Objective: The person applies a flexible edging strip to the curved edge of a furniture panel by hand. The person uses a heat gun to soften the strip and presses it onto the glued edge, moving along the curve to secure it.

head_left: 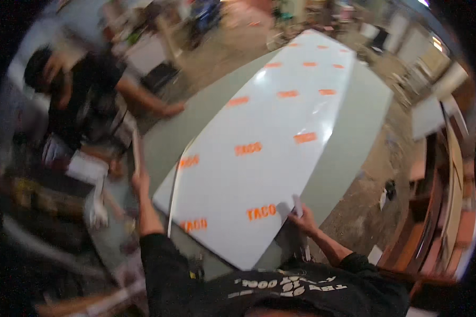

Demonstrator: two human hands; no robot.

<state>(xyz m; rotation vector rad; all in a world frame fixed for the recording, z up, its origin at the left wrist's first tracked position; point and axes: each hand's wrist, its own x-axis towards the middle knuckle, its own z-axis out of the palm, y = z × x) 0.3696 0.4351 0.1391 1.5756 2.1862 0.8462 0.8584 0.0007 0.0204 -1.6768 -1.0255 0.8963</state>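
A long glossy white sheet (269,179) with orange print lies at a slant over a larger grey-green board (349,137). My left hand (139,182) is closed round a narrow, flat, pinkish-brown strip (137,148), held upright left of the sheet. At the sheet's near right edge, my right hand (304,221) grips a small pale flat piece (298,205); its exact kind is not clear. A thin pale edge (173,195) runs along the white sheet's left side, and a white corner shows beyond it.
Across on the left, a person in dark clothes (90,90) rests a hand (173,109) on the grey-green board's edge. Stacked boards and wooden panels (433,211) stand at the right. Blurred clutter (90,164) fills the left side. A small dark object (390,188) lies on the floor.
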